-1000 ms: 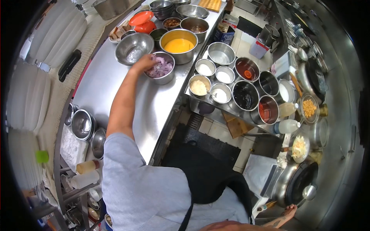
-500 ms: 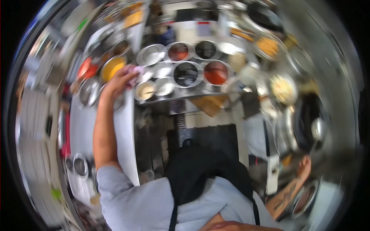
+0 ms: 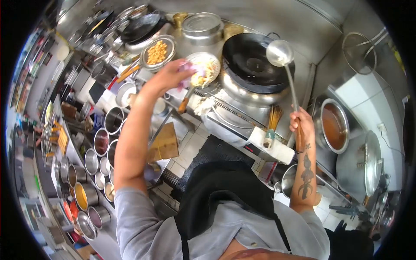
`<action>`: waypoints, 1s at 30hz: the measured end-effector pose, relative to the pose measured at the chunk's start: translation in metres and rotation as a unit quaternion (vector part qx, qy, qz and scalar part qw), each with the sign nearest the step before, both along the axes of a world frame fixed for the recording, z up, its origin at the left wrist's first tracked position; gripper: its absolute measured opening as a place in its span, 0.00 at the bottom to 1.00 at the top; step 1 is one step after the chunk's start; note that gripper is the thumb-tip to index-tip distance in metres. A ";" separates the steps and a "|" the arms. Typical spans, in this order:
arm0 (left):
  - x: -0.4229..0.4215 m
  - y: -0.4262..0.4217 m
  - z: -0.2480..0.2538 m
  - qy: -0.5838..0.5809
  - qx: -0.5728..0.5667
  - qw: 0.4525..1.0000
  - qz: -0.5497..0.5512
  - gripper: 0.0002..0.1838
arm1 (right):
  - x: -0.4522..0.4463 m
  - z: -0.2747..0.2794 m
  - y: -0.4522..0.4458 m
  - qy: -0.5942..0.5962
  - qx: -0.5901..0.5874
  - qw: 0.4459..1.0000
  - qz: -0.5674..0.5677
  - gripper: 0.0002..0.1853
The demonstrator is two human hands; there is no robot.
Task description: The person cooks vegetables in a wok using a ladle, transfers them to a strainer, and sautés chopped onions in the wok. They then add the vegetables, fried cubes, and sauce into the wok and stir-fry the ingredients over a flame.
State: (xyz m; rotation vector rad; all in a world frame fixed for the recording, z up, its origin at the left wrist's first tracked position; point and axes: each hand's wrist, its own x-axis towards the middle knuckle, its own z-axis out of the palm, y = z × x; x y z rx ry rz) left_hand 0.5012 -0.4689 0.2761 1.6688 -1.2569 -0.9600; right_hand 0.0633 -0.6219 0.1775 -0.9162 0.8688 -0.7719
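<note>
My left hand is closed around pink-purple pieces that look like chopped red onion, somewhat blurred. It hovers at the left edge of a wood-handled strainer with pale yellow and white food in it. My right hand grips the wooden handle of a metal ladle. The ladle's bowl is over the right side of a black wok, which sits on a round metal burner ring. A few small bits lie in the wok.
A metal strainer basket holds golden-brown fried pieces. Several metal pots of sauces, including a yellow one, stand at the left. A bamboo brush is at the stove's front. At right are a pot of brown liquid and an empty hanging strainer.
My view has turned right toward the stove. My left hand has moved from the sauce pots to the strainer with the onion in it. My right hand has the ladle up over the wok.
</note>
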 end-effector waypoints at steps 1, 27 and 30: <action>-0.005 -0.037 -0.007 -0.010 -0.010 0.999 -0.029 0.16 | -0.002 0.000 0.002 -0.009 0.004 1.000 -0.002 0.16; -0.048 -0.361 -0.028 -0.370 -0.258 0.887 -0.099 0.09 | 0.044 0.030 0.069 0.359 -0.169 0.913 0.096 0.26; -0.038 -0.371 -0.032 -0.351 -0.295 0.879 -0.132 0.10 | 0.053 0.027 0.057 0.419 -0.237 0.863 0.153 0.29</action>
